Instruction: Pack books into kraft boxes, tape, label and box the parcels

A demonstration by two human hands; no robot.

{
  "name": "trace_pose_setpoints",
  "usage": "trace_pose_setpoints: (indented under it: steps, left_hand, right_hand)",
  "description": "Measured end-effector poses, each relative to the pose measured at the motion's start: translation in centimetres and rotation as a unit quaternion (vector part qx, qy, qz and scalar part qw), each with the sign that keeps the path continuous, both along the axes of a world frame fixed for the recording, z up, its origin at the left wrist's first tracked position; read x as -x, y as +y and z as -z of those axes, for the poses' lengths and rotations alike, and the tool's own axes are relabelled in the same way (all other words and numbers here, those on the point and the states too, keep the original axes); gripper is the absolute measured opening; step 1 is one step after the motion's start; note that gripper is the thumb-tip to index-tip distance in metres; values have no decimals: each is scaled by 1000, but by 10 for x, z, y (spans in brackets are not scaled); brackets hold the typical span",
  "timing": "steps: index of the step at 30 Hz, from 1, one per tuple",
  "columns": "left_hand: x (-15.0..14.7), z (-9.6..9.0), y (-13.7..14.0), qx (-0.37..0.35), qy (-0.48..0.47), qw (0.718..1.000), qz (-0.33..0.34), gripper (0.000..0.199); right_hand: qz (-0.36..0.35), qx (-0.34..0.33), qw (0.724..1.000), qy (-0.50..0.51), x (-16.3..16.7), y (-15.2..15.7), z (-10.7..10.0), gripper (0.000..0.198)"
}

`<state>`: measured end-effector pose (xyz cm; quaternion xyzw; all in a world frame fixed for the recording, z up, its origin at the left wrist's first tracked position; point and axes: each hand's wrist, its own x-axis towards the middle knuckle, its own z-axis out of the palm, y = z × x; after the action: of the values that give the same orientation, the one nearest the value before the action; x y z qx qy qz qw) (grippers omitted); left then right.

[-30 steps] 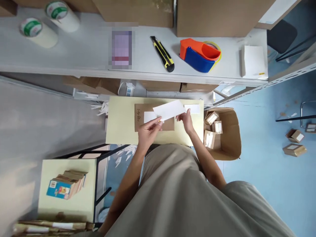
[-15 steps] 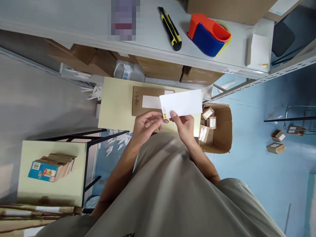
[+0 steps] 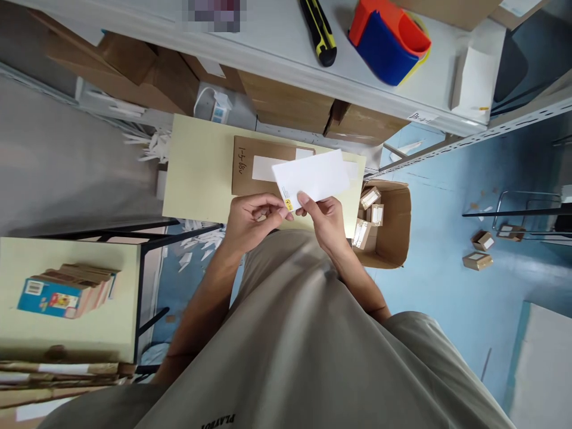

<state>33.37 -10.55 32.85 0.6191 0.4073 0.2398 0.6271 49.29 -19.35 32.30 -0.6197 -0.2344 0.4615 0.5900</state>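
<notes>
Between the thumb and fingers of my right hand (image 3: 324,220) is a white shipping label (image 3: 313,174) with a small yellow logo at its lower left corner. My left hand (image 3: 254,221) is closed in a pinch at that same corner, thumb against forefinger. Behind and below the label, a flat cardboard box (image 3: 243,173) with handwriting and white patches on top lies on the pale yellow table (image 3: 192,173). The label covers part of the box.
An open carton (image 3: 393,229) with several small boxes stands right of the table. On the shelf (image 3: 268,42) above lie a box cutter (image 3: 320,36), a red and blue tape dispenser (image 3: 388,44) and a white stack (image 3: 474,80). Blue packs (image 3: 56,296) rest on a side table at left.
The label has tilted and shifted left and slightly up in my right hand. My left thumb and forefinger have closed at its logo corner. The whole view has shifted a little.
</notes>
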Motion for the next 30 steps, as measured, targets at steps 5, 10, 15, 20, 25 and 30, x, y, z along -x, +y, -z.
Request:
trace_pose_setpoints:
  steps: [5,10,15,20,25,30]
  left_hand:
    - [-1,1,0,-31,1,999,-12,21]
    - [-3,-2,4,-85,2,996,-11,17]
    - [-4,1,9,-164,-15,986,22,12]
    - [-4,3,15,-212,-3,976,54,7]
    - [0,10,25,-214,22,975,62,8]
    - [19,45,45,-207,125,970,36,5]
  right_hand:
    - [-112,63,990,50,-1,-2,11,74]
    - [-36,39,987,-154,1,-21,2,62]
    - [-8,-69,953,-295,3,-22,-12,30]
    - [-27,-73,941,-330,3,-11,-9,19]
    - [-64,-29,947,-315,5,-1,-1,29]
    - [-58,28,979,-195,12,9,6,42]
